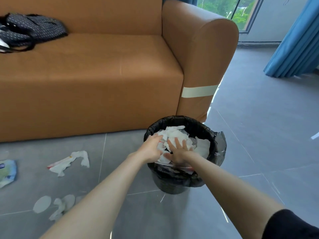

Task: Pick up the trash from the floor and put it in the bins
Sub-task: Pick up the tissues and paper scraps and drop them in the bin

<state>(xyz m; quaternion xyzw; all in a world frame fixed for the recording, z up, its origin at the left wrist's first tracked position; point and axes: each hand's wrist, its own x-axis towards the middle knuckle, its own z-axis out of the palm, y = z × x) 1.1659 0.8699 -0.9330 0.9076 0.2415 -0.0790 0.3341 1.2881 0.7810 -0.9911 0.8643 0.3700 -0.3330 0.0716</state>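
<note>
Trash (174,135) of crumpled white paper sits heaped in the black-lined bin (212,135), at 5 o'clock from the sofa (86,83) seat, with the left hand (151,147) and right hand (178,153) flat on it, fingers straight and gripping nothing. This looks like the packing-down end of a drop (the bin is near full); the next move calls for reaching toward 8 o'clock, where a torn tissue (69,163), a blue packet (7,171) and pale pads (42,204) lie on the floor (259,135).

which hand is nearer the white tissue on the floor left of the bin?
Left. The left hand is over the left rim of the bin, toward the tissue; the right hand lies flat on paper mid-bin, farther right.
</note>
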